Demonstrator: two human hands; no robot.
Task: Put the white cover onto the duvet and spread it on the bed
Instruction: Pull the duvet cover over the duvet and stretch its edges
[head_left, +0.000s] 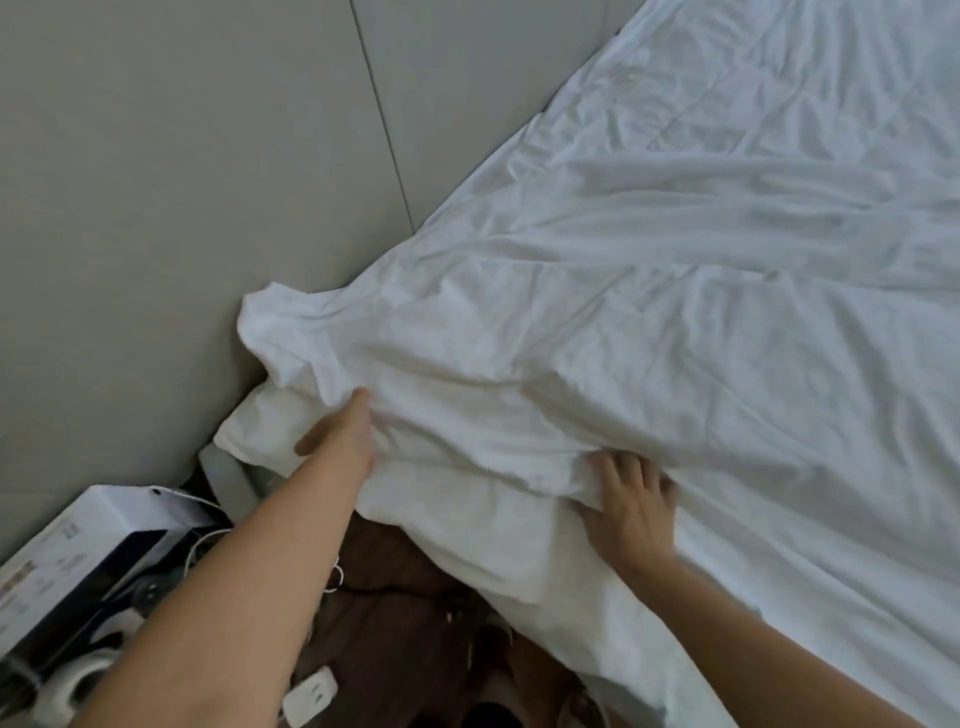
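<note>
The white cover (649, 312) lies wrinkled across the bed, reaching far beyond both hands and bunching into a loose corner just past the left hand (345, 434). That hand pinches a fold of the cover near the corner, its fingers buried in cloth. The right hand (631, 506) rests on the bed's edge with fingers curled into a gathered fold of the same cover. Under the folds between the 2 hands, a thicker white layer (457, 519) shows, possibly the duvet. Below the left forearm sit a box (78, 551) and cables (332, 571) on the floor.
</note>
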